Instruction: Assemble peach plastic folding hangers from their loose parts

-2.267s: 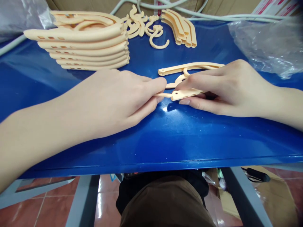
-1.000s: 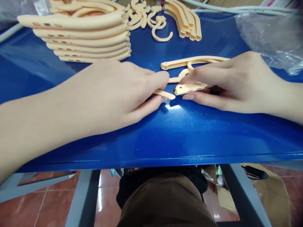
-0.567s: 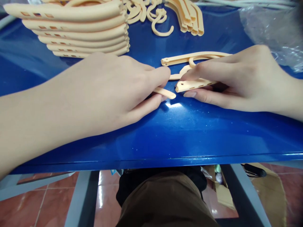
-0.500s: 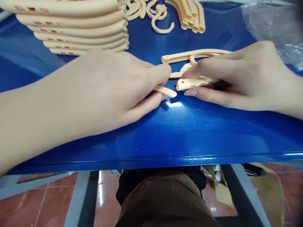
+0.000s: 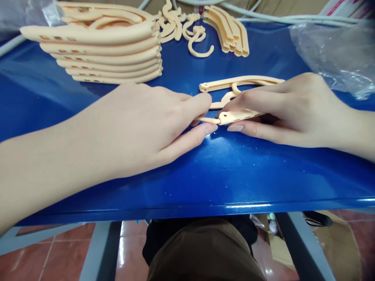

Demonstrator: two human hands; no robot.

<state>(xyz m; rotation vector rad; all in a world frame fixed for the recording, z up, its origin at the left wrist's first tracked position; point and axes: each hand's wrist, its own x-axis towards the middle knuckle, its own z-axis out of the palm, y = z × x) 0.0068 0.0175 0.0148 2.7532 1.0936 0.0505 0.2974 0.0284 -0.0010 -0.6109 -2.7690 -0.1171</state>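
My left hand (image 5: 164, 121) is closed on a thin cream plastic strip (image 5: 208, 120), most of which its fingers hide. The strip's tip meets the hollow end of a cream plastic hanger arm (image 5: 238, 115). Thumb and fingers of my right hand (image 5: 281, 111) pinch that arm, and its far end is hidden under the palm. Just behind it, another hanger arm (image 5: 222, 84) lies on the blue table, with a curved hook piece (image 5: 231, 96) beside it, partly covered by my right hand.
A tall stack of cream hanger parts (image 5: 111, 50) stands at the back left. Loose hooks (image 5: 200, 43) and a bundle of hanger arms (image 5: 230, 31) lie at the back. Clear plastic bag (image 5: 336, 54) is at right; white cables (image 5: 281, 17) run behind. The blue table's front edge (image 5: 187, 212) is nearest me.
My left hand has brought the strip's tip against the end of the hanger arm, closing the small gap. The whole scene sits lower in view, as the camera tilted up.
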